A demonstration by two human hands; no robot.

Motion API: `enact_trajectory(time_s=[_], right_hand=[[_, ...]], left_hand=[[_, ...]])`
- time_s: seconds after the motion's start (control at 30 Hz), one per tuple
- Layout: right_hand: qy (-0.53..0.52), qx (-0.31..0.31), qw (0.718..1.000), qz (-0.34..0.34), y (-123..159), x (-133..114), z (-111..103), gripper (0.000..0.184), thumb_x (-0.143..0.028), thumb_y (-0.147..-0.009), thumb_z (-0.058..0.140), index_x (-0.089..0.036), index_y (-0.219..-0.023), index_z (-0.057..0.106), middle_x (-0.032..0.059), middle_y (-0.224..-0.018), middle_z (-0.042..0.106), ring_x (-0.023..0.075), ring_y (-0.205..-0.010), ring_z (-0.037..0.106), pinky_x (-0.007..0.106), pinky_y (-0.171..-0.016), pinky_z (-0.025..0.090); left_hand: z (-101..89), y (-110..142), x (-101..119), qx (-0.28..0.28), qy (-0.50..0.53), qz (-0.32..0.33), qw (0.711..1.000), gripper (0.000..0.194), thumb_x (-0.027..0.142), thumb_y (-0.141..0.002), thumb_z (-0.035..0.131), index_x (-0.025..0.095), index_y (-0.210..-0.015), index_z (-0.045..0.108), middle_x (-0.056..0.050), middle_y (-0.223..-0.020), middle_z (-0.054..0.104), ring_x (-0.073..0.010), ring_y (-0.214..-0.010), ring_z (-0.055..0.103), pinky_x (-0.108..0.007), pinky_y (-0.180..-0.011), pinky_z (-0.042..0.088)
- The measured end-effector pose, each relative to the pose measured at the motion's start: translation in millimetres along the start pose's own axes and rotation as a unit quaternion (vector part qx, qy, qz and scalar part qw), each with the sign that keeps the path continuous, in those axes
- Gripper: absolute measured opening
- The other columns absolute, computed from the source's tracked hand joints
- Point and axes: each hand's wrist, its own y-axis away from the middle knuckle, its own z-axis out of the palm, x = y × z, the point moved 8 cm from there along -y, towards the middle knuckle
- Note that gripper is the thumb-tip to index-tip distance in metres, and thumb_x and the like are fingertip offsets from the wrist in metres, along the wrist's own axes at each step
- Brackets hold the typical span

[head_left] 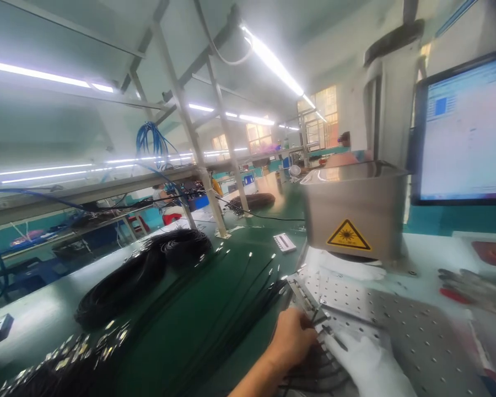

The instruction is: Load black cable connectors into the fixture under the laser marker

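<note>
My left hand (pixel 292 337) is bare. Its fingers are curled in at the near end of a narrow metal fixture (pixel 303 295), and what they grip is hidden. A white glove covers my right hand (pixel 366 358), whose fingers point at the same end of the fixture. Those fingers look drawn together, but blur hides what is between them. Several black cables (pixel 320 372) pass below and between the two hands. Beneath the fixture is a perforated metal plate (pixel 413 325). More black cables with shiny metal ends (pixel 268 289) lie on the green mat to the left.
A metal housing (pixel 355 204) with a yellow laser warning sign stands behind the plate. Coiled black cable (pixel 144 270) and a bundle with metal connectors (pixel 78 353) lie left on the green mat (pixel 177 336). A monitor (pixel 467 127) and grey gloves (pixel 475 289) are at right.
</note>
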Motion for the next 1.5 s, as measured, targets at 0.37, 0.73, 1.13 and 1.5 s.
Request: enact_trajectory(time_s=[0.37, 0.73, 1.13, 1.5], right_hand=[[0.039, -0.068, 0.996, 0.043, 1, -1, 7, 0.079, 0.002, -0.069, 0.046, -0.047, -0.130, 0.057, -0.0028, -0.140, 0.049, 0.0203, -0.094, 0.064, 0.037, -0.078, 0.057], [-0.012, -0.039, 0.991, 0.130, 0, 13, 3, 0.042, -0.031, -0.096, 0.033, -0.037, -0.124, 0.065, 0.0080, -0.094, 0.066, 0.0179, -0.082, 0.063, 0.030, -0.075, 0.051], [-0.053, -0.056, 0.994, 0.081, -4, 21, 3, 0.044, -0.023, -0.090, 0.040, -0.037, -0.123, 0.064, 0.0040, -0.099, 0.067, 0.0126, -0.079, 0.061, 0.020, -0.070, 0.049], [0.043, -0.014, 0.999, 0.002, -14, 8, 28, 0.062, -0.002, -0.074, 0.051, -0.038, -0.123, 0.062, -0.0024, -0.122, 0.060, 0.0117, -0.080, 0.061, 0.021, -0.057, 0.039]], left_hand=[[-6.2, 12, 6, 0.049, -0.162, 0.073, 0.983, 0.023, 0.017, -0.084, 0.048, 0.016, -0.089, 0.070, -0.009, -0.092, 0.068, -0.0191, -0.088, 0.063, -0.026, -0.074, 0.039], [22.3, 11, 15, 0.008, -0.350, 0.098, 0.932, 0.029, 0.005, -0.086, 0.044, 0.012, -0.099, 0.069, -0.014, -0.100, 0.065, -0.0214, -0.098, 0.059, -0.033, -0.089, 0.041], [25.8, -8, -3, -0.010, -0.291, 0.117, 0.949, 0.016, 0.007, -0.075, 0.053, 0.012, -0.079, 0.068, -0.011, -0.083, 0.065, -0.0186, -0.079, 0.058, -0.029, -0.076, 0.044], [15.3, 3, 0, -0.007, -0.154, 0.111, 0.982, 0.023, 0.011, -0.078, 0.046, 0.014, -0.080, 0.069, -0.008, -0.088, 0.068, -0.0175, -0.082, 0.059, -0.028, -0.079, 0.045]])
